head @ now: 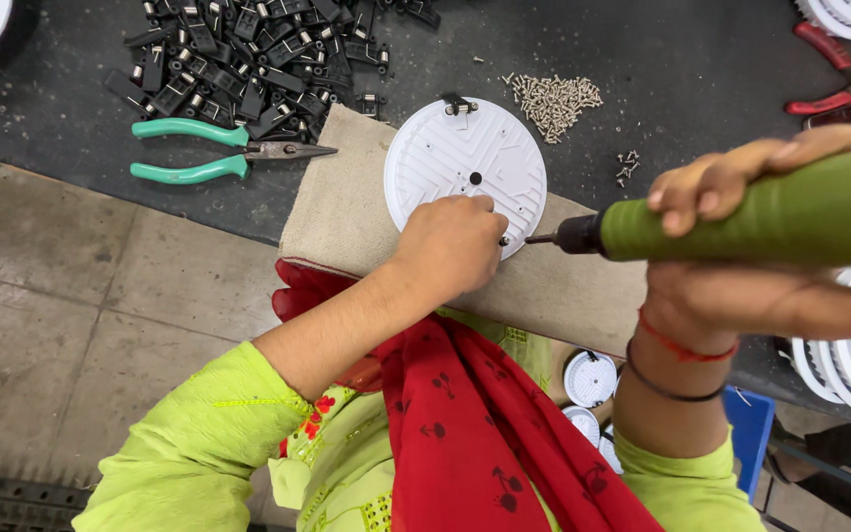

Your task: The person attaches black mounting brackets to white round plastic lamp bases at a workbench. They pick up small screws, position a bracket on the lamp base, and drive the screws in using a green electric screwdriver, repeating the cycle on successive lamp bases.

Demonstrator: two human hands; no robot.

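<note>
Dark rubber matting (682, 69) covers the workbench, with a beige coarse-cloth pad (347, 212) laid over its near edge. Nearest the body, the left hand (450, 244) rests curled on the round white ribbed plastic disc (465, 163) that lies flat on the pad, fingers pinched at the disc's five o'clock rim. At three o'clock from it, the right hand (741, 182) is wrapped tight around a green cylindrical electric screwdriver (741, 215), whose bit tip meets that same rim spot. Farther out, green-handled long-nose pliers (214, 150) lie at ten o'clock, a heap of small silver screws (554, 100) at one o'clock, and a pile of black plastic clips (258, 54) at eleven.
</note>
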